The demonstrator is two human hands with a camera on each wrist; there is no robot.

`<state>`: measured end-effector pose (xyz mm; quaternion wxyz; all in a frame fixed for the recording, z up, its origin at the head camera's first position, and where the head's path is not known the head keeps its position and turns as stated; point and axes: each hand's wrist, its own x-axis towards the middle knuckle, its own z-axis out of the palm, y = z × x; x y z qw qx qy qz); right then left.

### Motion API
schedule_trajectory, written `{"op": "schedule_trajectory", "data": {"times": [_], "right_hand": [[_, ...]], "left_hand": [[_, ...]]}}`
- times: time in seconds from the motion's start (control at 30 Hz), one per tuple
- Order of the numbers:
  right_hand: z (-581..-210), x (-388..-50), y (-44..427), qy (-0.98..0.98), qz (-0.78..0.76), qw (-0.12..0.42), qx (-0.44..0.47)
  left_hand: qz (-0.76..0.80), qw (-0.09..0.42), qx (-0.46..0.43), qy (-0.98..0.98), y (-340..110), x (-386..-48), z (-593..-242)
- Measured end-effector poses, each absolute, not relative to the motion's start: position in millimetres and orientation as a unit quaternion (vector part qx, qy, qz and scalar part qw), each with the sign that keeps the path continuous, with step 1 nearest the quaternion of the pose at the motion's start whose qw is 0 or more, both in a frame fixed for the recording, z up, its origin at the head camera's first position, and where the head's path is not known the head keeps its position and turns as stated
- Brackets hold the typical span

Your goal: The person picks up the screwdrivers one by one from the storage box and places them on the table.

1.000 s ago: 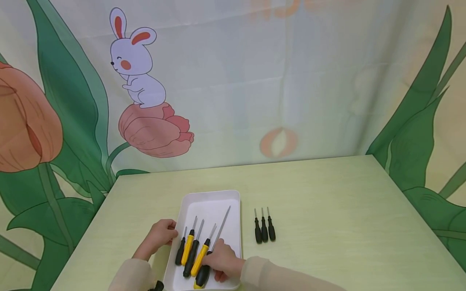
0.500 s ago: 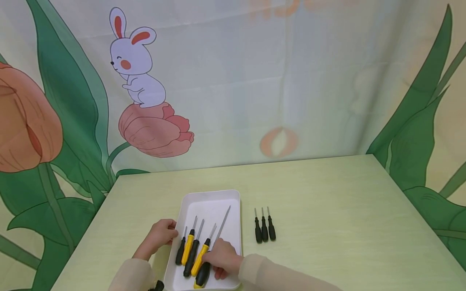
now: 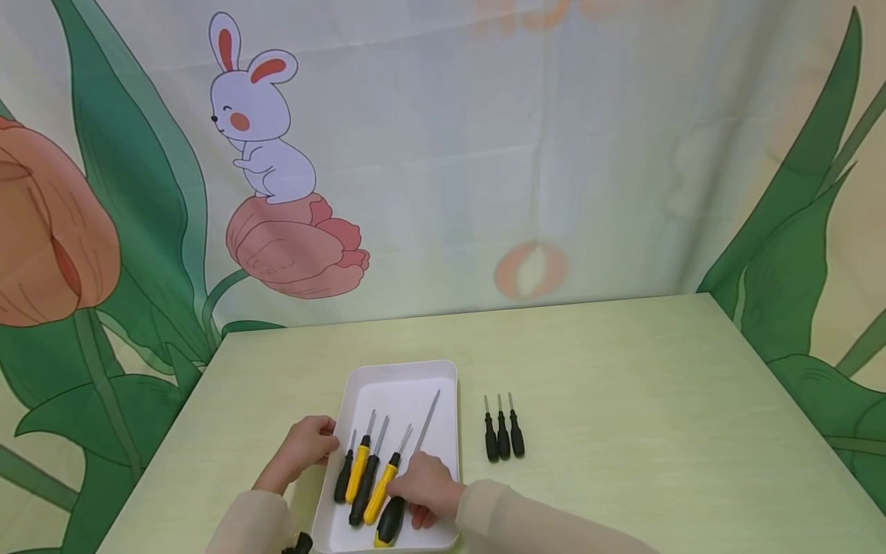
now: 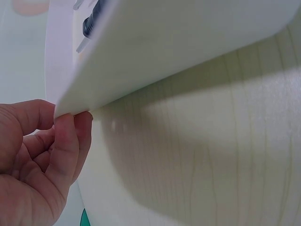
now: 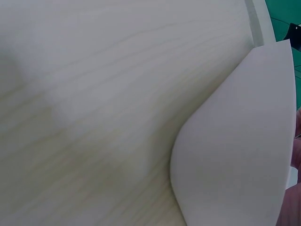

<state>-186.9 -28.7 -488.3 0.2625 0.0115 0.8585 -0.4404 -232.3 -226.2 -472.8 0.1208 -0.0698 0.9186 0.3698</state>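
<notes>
Head view: light even, soft, moderately bright; bench [image 3: 623, 385] lit fairly uniformly. Mild shade along the left side of the white tray [image 3: 401, 388]. Printed cloth [image 3: 443, 169] slightly hazy, its orange marks at the top edge faint and soft; bold outlines at left crisp. Left wrist view: dimmer, milky. Broad curved shadow spreads on the bench from under the tray, soft-edged; paler sheen at far right, tiny bright spots near the left grip [image 4: 44, 162]. Nearest tray wall smooth, poorly defined. Right wrist view: greyish, low contrast; grain smeared, shade pooling against the tray. Source direction unclear.
</notes>
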Motion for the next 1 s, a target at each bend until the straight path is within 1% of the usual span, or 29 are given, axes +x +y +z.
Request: {"op": "schedule_trajectory", "data": {"times": [0.37, 1.0], "right_hand": [[-483.0, -186.8, -25.9, 0.864, -0.43, 0.262, 0.019], [-487.8, -189.1, -27.2, 0.856, -0.439, 0.27, 0.044]], "left_hand": [[0.37, 0.12, -0.069, 0.919, -225.8, -232.6, -471.9], [0.371, 0.12, -0.075, 0.918, -224.1, -230.3, -469.5]]}}
